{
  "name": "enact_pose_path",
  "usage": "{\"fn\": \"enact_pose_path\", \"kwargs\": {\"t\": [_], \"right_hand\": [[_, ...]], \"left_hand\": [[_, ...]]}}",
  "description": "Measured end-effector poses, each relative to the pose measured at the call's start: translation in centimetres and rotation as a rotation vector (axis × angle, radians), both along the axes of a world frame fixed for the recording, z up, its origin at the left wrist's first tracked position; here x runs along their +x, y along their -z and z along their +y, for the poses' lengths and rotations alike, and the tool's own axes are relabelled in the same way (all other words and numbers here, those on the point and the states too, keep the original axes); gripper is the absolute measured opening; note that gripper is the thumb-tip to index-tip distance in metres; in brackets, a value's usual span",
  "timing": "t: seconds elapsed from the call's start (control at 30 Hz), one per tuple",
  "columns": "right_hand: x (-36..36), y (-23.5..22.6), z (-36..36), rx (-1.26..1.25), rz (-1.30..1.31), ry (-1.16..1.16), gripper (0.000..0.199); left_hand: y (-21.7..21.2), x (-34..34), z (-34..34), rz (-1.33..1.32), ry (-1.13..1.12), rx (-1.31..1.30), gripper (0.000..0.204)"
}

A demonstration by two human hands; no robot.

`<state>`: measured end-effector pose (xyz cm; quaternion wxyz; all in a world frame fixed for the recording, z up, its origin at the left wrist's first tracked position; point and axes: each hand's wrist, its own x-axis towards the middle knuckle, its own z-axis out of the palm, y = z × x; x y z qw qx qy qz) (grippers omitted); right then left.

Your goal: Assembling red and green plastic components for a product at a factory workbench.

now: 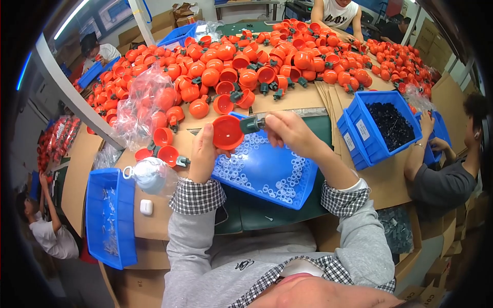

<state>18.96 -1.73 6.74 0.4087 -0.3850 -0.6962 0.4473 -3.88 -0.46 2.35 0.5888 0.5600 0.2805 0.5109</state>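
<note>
My left hand (202,154) is closed round an orange-red plastic cup (228,132), its open side facing up at me. A dark green fitting (249,124) sticks out from the cup's right side. At the fitting's outer end, my right hand (292,134) has its fingers pinched together; whether they hold a small part there is hidden. Just below both hands, a shallow blue tray (257,167) holds many small white rings (286,191), scattered mostly along its sides.
A large heap of similar orange-red cups (210,77) covers the table's far side. At left stand a blue bin (132,241) with small clear parts, a white earbud case (146,207) and a plastic bottle (154,177). A blue bin (359,126) of black parts and a co-worker (444,174) are right.
</note>
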Motion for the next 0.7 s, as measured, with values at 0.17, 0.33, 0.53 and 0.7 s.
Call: {"fn": "enact_pose_path", "kwargs": {"t": [0.17, 0.33, 0.53, 0.7], "right_hand": [[-0.2, -0.3, -0.2, 0.846, -0.468, 0.258, 0.023], [0.1, 0.8, 0.2, 0.886, -0.630, 0.256, 0.020], [-0.5, 1.2, 0.4, 0.902, -0.522, 0.299, 0.017], [-0.8, 1.3, 0.4, 0.686, -0.390, 0.211, 0.017]], "left_hand": [[-0.8, 0.0, -0.4, 0.010, -0.081, -0.101, 0.052], [-0.9, 0.2, -0.6, 0.010, -0.084, -0.125, 0.052], [-1.0, 0.0, -0.9, 0.039, -0.101, -0.179, 0.052], [-0.6, 0.0, -0.6, 0.061, -0.145, -0.155, 0.052]]}}
